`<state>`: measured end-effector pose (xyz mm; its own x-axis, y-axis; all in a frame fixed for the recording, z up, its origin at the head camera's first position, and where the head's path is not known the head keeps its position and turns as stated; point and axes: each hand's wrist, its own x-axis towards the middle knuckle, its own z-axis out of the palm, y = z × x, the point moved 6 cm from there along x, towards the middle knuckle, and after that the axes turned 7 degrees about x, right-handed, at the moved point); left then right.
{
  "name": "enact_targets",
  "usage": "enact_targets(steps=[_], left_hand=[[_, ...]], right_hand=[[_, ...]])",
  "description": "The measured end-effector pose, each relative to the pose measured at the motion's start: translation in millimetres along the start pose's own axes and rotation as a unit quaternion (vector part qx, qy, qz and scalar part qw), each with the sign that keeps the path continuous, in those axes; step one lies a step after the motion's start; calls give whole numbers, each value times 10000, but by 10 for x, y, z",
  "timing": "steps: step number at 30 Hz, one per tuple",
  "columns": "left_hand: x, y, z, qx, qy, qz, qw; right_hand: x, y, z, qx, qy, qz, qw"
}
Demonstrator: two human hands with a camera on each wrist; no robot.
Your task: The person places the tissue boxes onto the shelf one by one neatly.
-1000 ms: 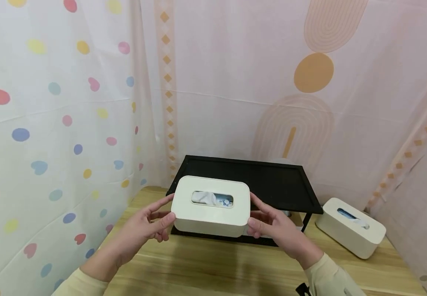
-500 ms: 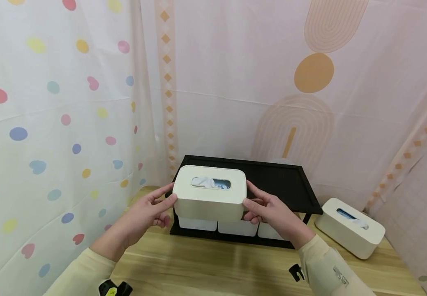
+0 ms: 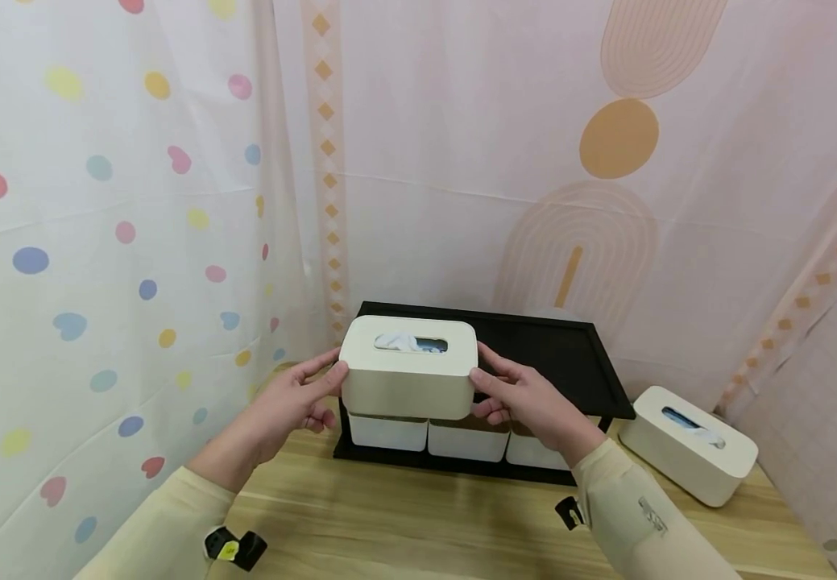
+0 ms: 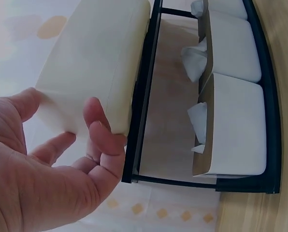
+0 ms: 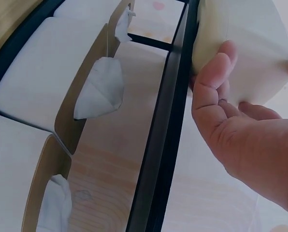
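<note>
A cream tissue box (image 3: 407, 391) with an oval slot and a tissue showing is held level at the left part of the black shelf's top (image 3: 549, 358). My left hand (image 3: 287, 411) grips its left end, thumb on the front corner. At the other end, my right hand (image 3: 534, 407) holds it the same way. Both wrist views show fingertips curled against the box's lower edge, close to the shelf rim (image 4: 144, 82). Whether the box touches the shelf I cannot tell.
On the lower tier stand several white tissue boxes (image 3: 389, 432) with brown tops and tissues poking out. A second cream tissue box (image 3: 686, 451) stands right of the shelf on the wooden table (image 3: 418, 524). Patterned curtains (image 3: 425, 242) hang behind and at both sides.
Both hands have carried the cream tissue box forward, away from me, toward the shelf top. The white boxes below it have come into sight. The box at the right stays put.
</note>
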<state>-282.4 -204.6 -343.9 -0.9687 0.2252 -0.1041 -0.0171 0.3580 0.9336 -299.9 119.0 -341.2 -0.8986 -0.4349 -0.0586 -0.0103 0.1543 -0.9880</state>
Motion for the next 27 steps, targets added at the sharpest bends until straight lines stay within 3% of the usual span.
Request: enact_targets(steps=[9,13,17,20,27], left_hand=[[105,41,-46,606,473,50,9970],[142,139,-54,1011,973,400,9893],[146,240,-65,1323,1507,855,9759],[109,274,-65,1575,1808,1028,9654],[-21,324,-25,2488,2383,1415,9281]], right_hand=[[100,-43,-29,-342,697,41,9970],[135,-108,-37,-677,1162,-342,9903],[144,-187,-26,-1065,1636,-865,9770],[128,-224,5,-1293,1836,-1149,9677],[93,-281,71,-1745,2051,-1466,9518]])
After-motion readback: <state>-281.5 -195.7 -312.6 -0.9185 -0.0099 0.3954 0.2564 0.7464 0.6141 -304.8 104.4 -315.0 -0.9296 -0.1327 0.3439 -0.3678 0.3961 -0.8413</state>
